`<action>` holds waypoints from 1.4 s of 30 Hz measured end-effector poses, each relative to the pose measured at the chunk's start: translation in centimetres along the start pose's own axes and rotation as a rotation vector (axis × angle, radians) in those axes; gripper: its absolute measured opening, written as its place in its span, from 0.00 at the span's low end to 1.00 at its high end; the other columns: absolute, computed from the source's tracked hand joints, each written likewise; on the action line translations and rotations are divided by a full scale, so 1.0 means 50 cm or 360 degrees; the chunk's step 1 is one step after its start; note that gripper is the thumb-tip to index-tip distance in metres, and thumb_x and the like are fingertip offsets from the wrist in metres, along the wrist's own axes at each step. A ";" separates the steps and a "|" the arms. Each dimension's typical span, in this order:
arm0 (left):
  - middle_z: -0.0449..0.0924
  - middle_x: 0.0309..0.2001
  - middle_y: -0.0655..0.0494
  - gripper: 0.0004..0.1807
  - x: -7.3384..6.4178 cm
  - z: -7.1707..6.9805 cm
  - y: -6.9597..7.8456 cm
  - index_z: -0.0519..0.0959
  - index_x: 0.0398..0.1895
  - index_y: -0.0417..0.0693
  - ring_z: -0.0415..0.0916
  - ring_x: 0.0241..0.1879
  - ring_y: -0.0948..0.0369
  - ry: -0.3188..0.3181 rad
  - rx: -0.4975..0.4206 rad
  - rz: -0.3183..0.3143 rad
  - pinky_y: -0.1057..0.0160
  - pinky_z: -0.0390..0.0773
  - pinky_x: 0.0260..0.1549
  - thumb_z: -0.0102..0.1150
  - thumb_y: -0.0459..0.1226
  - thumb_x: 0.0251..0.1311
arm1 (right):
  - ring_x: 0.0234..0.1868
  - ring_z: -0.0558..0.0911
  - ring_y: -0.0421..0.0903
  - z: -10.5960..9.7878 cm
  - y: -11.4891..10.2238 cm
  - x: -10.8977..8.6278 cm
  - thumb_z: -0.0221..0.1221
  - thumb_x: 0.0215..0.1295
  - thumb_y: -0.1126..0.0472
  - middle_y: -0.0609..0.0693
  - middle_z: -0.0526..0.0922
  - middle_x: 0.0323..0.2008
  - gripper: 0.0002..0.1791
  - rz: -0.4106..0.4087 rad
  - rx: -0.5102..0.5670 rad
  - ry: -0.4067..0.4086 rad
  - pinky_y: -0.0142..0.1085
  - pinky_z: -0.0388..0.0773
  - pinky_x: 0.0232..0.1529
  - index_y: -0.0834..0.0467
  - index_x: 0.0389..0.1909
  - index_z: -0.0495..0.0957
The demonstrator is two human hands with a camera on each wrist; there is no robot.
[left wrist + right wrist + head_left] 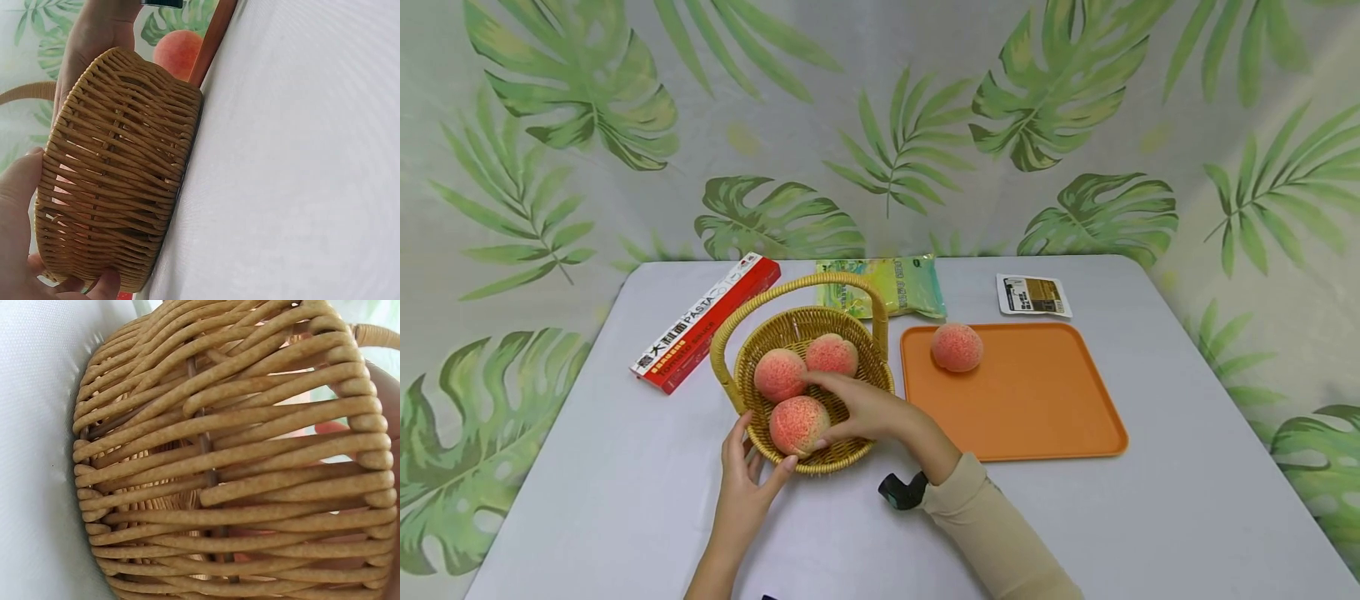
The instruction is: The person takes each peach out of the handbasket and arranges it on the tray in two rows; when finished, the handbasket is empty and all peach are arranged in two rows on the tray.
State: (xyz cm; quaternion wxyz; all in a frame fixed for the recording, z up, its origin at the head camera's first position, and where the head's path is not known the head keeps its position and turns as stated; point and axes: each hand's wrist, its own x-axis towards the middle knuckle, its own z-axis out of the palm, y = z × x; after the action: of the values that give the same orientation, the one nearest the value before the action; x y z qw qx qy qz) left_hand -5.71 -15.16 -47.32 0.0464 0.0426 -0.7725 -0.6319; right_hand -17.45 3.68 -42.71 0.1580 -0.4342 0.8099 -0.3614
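Observation:
A wicker basket with a tall arched handle stands on the table, with three pink peaches inside: a left one, a back one and a front one. My left hand grips the basket at its front left, thumb at the rim and fingers against the outer weave; the left wrist view shows this hand too. My right hand reaches in over the right rim. Its thumb lies on the front peach and its fingers curve behind it, close to the left peach. Weave hides most of it in the right wrist view.
An orange tray lies right of the basket with another peach on it. Behind are a red pasta box, a green-yellow packet and a small white-and-brown sachet. A leaf-patterned cloth hangs behind the table.

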 end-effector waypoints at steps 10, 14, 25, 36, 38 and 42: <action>0.37 0.66 0.48 0.48 0.002 0.000 -0.002 0.42 0.69 0.51 0.44 0.64 0.50 0.0009 0.0030 -0.0003 0.60 0.55 0.60 0.64 0.41 0.51 | 0.60 0.62 0.39 0.005 0.004 0.013 0.65 0.51 0.51 0.48 0.66 0.59 0.38 -0.0096 0.0039 -0.0070 0.32 0.59 0.60 0.57 0.62 0.62; 0.37 0.66 0.47 0.48 0.002 0.000 -0.003 0.42 0.69 0.50 0.44 0.64 0.48 0.0003 0.0025 0.0010 0.56 0.54 0.61 0.64 0.41 0.52 | 0.59 0.63 0.38 0.006 0.002 0.015 0.65 0.51 0.51 0.47 0.66 0.59 0.38 -0.0034 0.0033 -0.0102 0.32 0.61 0.60 0.56 0.62 0.62; 0.36 0.66 0.47 0.48 0.000 -0.002 0.000 0.41 0.69 0.50 0.44 0.64 0.49 0.0001 0.0032 -0.0008 0.60 0.55 0.60 0.63 0.41 0.52 | 0.54 0.67 0.37 0.012 0.001 0.021 0.64 0.52 0.49 0.45 0.67 0.57 0.36 0.0043 0.0073 -0.0149 0.31 0.65 0.56 0.53 0.61 0.62; 0.37 0.66 0.46 0.48 0.002 -0.001 -0.004 0.41 0.69 0.49 0.44 0.63 0.48 0.0001 0.0019 0.0009 0.56 0.54 0.61 0.63 0.40 0.52 | 0.48 0.71 0.37 0.016 0.001 0.022 0.64 0.52 0.47 0.43 0.70 0.52 0.32 0.0066 0.0048 -0.0125 0.30 0.70 0.50 0.50 0.56 0.64; 0.37 0.66 0.47 0.48 0.002 0.000 -0.004 0.42 0.69 0.50 0.44 0.64 0.49 0.0005 0.0017 0.0006 0.57 0.54 0.61 0.63 0.40 0.52 | 0.49 0.71 0.37 0.016 0.001 0.022 0.64 0.52 0.47 0.44 0.70 0.53 0.33 0.0053 0.0031 -0.0133 0.30 0.69 0.51 0.51 0.57 0.64; 0.37 0.66 0.47 0.48 0.001 0.000 -0.002 0.42 0.69 0.51 0.44 0.64 0.49 0.0003 0.0008 0.0017 0.57 0.54 0.61 0.63 0.40 0.52 | 0.52 0.70 0.38 0.016 0.000 0.021 0.64 0.52 0.49 0.46 0.69 0.56 0.34 0.0039 -0.0020 -0.0150 0.31 0.68 0.53 0.54 0.60 0.64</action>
State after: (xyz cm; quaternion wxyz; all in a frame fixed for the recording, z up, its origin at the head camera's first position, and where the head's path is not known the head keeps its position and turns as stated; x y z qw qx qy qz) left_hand -5.77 -15.18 -47.42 0.0504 0.0393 -0.7743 -0.6296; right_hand -17.59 2.48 -43.18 0.1975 -0.4418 0.8091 -0.3335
